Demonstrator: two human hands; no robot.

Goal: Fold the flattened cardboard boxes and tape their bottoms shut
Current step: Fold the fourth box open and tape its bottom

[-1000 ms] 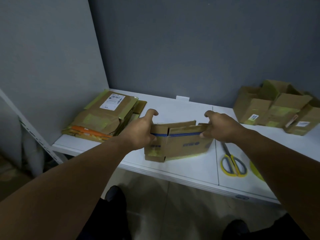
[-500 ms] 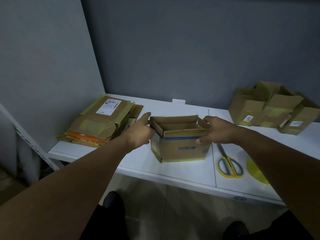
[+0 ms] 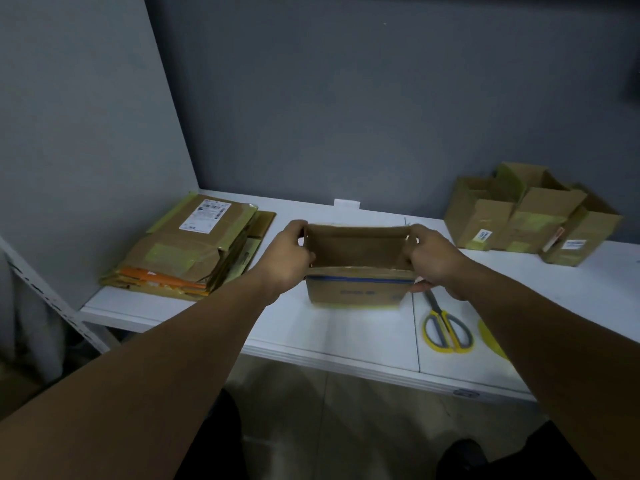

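Observation:
A small brown cardboard box with a blue stripe along its near wall stands squared up and open-topped on the white table. My left hand grips its left end wall, thumb at the far corner. My right hand grips the right end wall, fingers curled over the rim. A stack of flattened cardboard boxes with yellowish tape and a white label lies at the table's left.
Yellow-and-grey scissors lie just right of the box. A yellow tape roll shows partly behind my right forearm. Several folded boxes stand at the back right against the grey wall. The table's front edge is close to my legs.
The box went from a half-collapsed shape to a squared open box. Both hands shifted to its end walls and spread it apart.

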